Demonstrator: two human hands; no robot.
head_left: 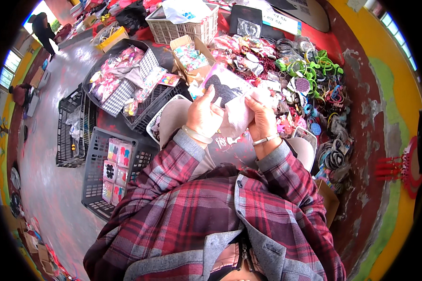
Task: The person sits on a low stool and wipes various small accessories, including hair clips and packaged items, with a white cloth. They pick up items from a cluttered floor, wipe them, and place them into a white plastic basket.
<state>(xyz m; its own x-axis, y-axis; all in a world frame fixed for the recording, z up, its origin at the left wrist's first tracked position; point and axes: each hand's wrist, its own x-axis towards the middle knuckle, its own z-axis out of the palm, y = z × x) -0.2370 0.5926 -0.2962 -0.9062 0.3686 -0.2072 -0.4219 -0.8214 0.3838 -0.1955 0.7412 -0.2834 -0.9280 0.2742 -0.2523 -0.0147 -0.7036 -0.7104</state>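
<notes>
In front of my chest, my left hand [204, 116] is closed on a clear plastic bag with a pink edge. A dark grey, bow-like piece [222, 92] shows through or against the bag; I cannot tell which. A limp, pale pink sheet [234, 118], perhaps cloth or film, hangs between both hands. My right hand [262, 118] pinches this sheet at its upper right, thumb on top. The fingers behind the bag and the sheet are mostly hidden.
Heaped hair accessories, with green headbands [309, 68] among them, lie beyond and to the right. A small cardboard box [205, 71] holds pastel packets. At left stand a grey basket [96, 187] with packaged cards, black crates [70, 133] and a houndstooth bin [119, 98].
</notes>
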